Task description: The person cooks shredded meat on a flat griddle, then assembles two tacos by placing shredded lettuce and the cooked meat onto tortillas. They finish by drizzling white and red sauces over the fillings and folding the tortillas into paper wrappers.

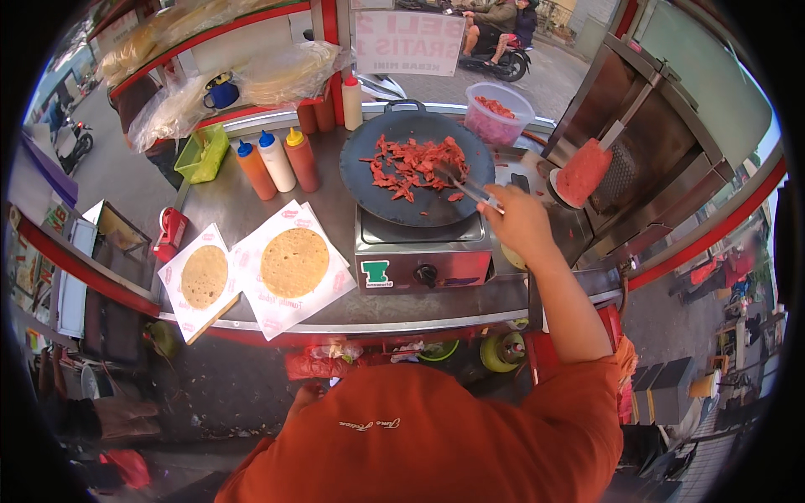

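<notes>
Head view shows our right hand [521, 220] clenched around metal tongs [464, 186], whose tips sit among thin red meat strips [413, 164] in a round, dark, shallow pan [417, 170]. It rests on a boxy steel burner [422, 261] on the brushed-metal table [226, 201]. Our left hand [303, 397] hangs low below the table edge, partly hidden by our orange shirt; we cannot tell its grip. Two flat, speckled tortillas [293, 261] lie on printed paper sheets to the left, near three squeeze bottles [277, 161]. A clear tub of meat [498, 112] stands behind the pan.
</notes>
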Demonstrator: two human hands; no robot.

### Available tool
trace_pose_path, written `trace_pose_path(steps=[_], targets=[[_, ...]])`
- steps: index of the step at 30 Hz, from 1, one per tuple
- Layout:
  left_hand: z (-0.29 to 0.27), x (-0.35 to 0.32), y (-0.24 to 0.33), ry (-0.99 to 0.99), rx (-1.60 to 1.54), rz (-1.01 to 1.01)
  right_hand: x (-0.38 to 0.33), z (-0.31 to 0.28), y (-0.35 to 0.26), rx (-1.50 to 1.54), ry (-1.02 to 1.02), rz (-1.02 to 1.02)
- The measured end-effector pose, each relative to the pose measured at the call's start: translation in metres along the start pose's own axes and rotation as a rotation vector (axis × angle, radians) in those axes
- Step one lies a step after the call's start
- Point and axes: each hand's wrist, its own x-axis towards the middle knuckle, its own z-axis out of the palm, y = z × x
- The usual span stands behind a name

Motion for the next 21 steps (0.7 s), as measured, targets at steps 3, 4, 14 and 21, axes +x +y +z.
trace_pose_path(steps=[3,4,14,21], targets=[[0.000,-0.014,-0.005,-0.027,0.070,-0.013,-0.008,-0.009,0.008,-0.032,-0.071,-0.039],[-0.002,-0.019,-0.009,-0.034,0.091,-0.020,-0.007,-0.012,0.012,-0.061,-0.035,0.037],[-0.034,-0.028,-0.041,-0.031,0.223,0.018,0.005,0.013,-0.015,-0.036,-0.069,-0.056],[-0.051,0.006,-0.048,-0.006,-0.070,-0.030,-0.015,-0.019,-0.004,0.128,-0.051,0.100]])
